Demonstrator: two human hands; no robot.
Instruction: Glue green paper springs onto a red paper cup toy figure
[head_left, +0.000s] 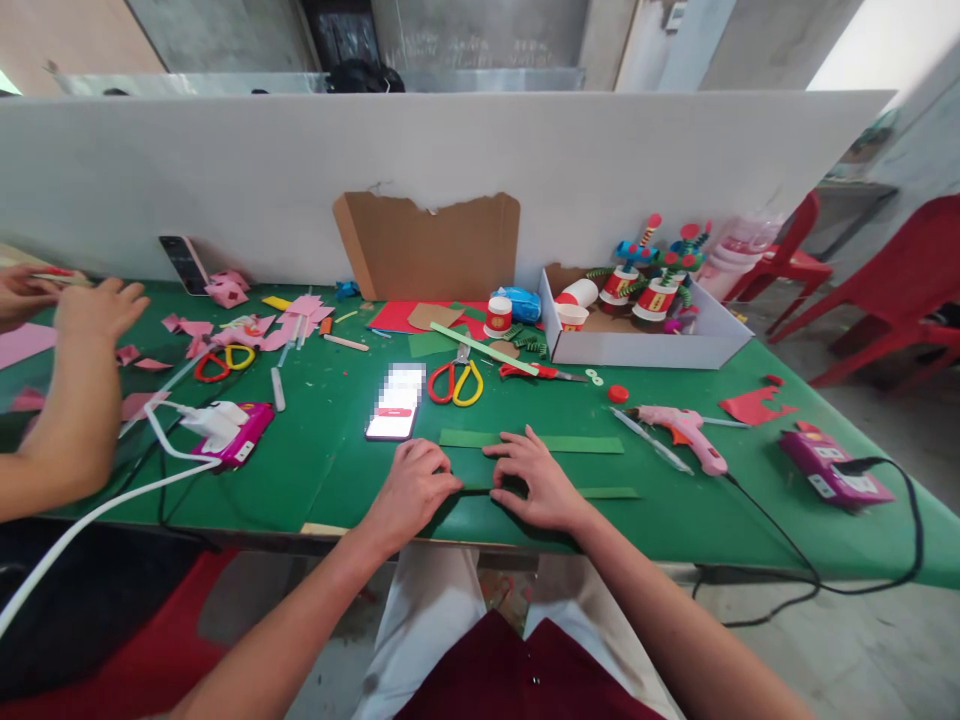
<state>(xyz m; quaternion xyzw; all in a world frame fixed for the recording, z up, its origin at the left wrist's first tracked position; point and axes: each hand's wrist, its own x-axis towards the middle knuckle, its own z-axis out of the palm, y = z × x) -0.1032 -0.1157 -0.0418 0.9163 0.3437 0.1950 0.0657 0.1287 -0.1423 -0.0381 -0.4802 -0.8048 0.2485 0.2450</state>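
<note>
My left hand (418,490) is closed at the left end of a narrow green paper strip (611,493), its thumb and forefinger pinched together there. My right hand (531,478) lies over the same strip with its fingers spread and curved; part of the strip is hidden under it. Just beyond runs a second, wider green paper strip (585,444), flat on the table, near the right fingertips. A phone with a lit screen (390,425) lies behind my left hand. Red-and-yellow scissors (455,383) rest beyond both hands.
A pink glue gun (694,435) and a pen (651,440) lie to the right, near a purple power strip (832,470) with a trailing cord. A white box (637,350) holds paper-cup figures. At left, another person's arms (75,400) work beside pink paper scraps (300,320).
</note>
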